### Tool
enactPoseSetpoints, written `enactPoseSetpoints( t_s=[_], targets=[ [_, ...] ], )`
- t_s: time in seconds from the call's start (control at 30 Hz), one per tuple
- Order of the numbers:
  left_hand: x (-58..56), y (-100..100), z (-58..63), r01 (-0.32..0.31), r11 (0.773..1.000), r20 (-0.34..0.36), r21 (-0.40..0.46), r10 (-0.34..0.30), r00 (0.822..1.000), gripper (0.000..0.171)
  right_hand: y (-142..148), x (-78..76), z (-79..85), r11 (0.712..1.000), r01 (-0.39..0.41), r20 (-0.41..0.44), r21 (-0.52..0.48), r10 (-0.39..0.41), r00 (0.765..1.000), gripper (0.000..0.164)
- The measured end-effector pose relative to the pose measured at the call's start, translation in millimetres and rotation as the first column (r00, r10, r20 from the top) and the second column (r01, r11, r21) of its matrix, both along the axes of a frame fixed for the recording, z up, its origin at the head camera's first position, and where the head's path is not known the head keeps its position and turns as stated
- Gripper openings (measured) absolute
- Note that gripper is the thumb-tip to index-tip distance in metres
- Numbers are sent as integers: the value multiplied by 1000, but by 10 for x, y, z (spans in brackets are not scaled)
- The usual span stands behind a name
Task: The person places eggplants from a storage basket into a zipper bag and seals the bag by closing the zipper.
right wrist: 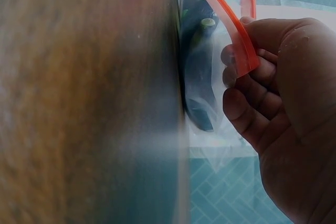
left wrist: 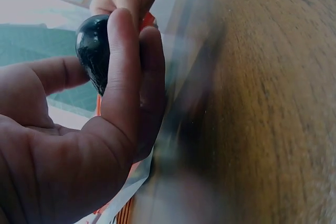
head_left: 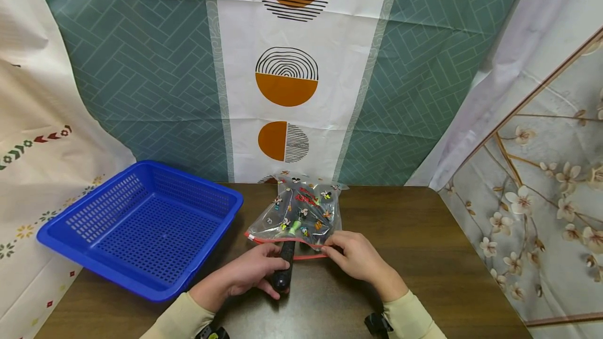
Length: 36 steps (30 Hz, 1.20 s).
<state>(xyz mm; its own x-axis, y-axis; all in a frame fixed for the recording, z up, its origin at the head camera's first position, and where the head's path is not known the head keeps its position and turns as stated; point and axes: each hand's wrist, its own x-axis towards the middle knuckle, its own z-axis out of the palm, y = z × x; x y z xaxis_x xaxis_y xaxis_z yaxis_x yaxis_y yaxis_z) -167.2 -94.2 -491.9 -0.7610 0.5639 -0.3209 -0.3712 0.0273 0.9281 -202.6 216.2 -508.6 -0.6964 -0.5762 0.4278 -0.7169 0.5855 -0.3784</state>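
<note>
A clear zip bag (head_left: pixel 311 213) with cartoon prints and a red zip edge lies on the table, its mouth towards me. My left hand (head_left: pixel 252 271) holds a long, glossy black eggplant (head_left: pixel 282 278) between thumb and fingers. Its rounded end points at me; the far part is inside the bag mouth. With thumb and fingertips, my right hand (head_left: pixel 355 258) pinches the red zip edge (right wrist: pixel 231 22) at the mouth's right side. Inside the bag, the right wrist view shows a dark long shape (right wrist: pixel 197 87) and a green stem end (right wrist: pixel 208 23).
A blue perforated basket (head_left: pixel 141 229) stands at the left of the brown wooden table (head_left: pixel 400 218). Patterned cloth (head_left: pixel 155 67) hangs behind the table, and flowered cloth (head_left: pixel 532 213) drapes along the right side.
</note>
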Motion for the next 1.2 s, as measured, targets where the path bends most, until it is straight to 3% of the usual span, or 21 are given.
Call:
enactPoseSetpoints(
  t_s=[0.63, 0.93, 1.2],
  targets=[
    [-26, -19, -17, 27, 1000, -20, 5, -27, 999, 86, 4, 10, -2, 1000, -4, -3, -8, 4, 1000, 9],
    [-65, 6, -43, 12, 999, -19, 30, -11, 1000, 67, 0, 4, -1, 1000, -12, -21, -10, 12, 1000, 10],
    [-70, -16, -33, 27, 999, 12, 33, -27, 1000, 62, 1, -4, -15, 1000, -11, -29, -14, 10, 1000, 10]
  ],
)
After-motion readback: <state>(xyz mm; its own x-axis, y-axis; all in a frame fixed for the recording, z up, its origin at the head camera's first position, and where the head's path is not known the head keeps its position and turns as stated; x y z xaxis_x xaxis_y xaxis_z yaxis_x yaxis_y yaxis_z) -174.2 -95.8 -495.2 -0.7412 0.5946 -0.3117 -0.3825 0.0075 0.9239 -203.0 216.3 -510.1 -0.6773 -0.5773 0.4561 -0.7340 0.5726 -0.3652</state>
